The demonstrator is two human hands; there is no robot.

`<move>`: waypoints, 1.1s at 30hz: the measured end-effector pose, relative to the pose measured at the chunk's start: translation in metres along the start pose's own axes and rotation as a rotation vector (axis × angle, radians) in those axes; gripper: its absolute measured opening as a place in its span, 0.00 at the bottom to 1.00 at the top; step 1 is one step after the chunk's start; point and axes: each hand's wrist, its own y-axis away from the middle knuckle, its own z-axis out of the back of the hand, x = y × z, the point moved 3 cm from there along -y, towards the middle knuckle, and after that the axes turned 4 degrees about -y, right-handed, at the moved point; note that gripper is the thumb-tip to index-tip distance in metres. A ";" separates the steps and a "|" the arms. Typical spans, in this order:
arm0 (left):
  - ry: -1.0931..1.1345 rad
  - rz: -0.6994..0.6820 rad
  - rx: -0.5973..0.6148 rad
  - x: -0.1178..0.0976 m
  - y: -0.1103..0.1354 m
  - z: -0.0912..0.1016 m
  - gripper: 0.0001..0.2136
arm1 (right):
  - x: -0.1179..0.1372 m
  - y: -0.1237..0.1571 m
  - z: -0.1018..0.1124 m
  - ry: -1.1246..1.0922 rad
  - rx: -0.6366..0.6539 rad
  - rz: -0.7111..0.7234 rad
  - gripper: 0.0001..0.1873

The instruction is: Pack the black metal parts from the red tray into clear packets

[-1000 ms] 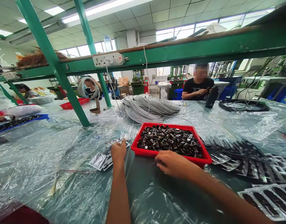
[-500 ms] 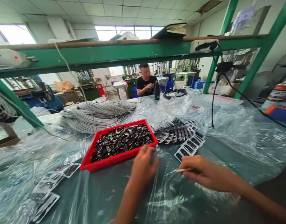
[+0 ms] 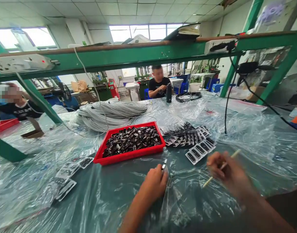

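Observation:
My left hand [image 3: 154,182] is closed just in front of the red tray [image 3: 129,159], pinching a small black part with a metal end [image 3: 164,165]. Many similar black and metal parts [image 3: 133,139] fill the tray. To the right, my right hand [image 3: 228,170], a little blurred, has its fingers wrapped round a thin pale stick [image 3: 207,182] that slants up to the right. Beyond that hand lie clear-edged packs with black insides [image 3: 200,150], overlapping in a row, with a fanned pile of more packs [image 3: 183,137] behind them.
A coil of grey cable [image 3: 109,113] lies behind the tray. More packs [image 3: 66,187] rest at the left on plastic sheeting. A green shelf beam [image 3: 129,53] crosses above, a black cable [image 3: 226,113] hanging from it. A dark bottle [image 3: 169,93] and two people are farther back.
My left hand has drawn back from the tray's edge, a small part now showing in its fingers. My right hand has moved right, the stick tilting upward. The view has shifted left.

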 end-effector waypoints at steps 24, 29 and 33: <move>-0.063 0.313 -0.188 0.062 0.049 0.028 0.14 | -0.034 -0.075 -0.173 -0.352 0.412 -0.008 0.24; -0.099 0.439 -0.443 0.097 0.066 0.026 0.16 | -0.050 -0.072 -0.207 -0.310 0.515 -0.066 0.26; -0.090 0.334 -0.448 0.093 0.070 0.012 0.21 | -0.082 -0.072 -0.238 -0.247 0.588 -0.100 0.28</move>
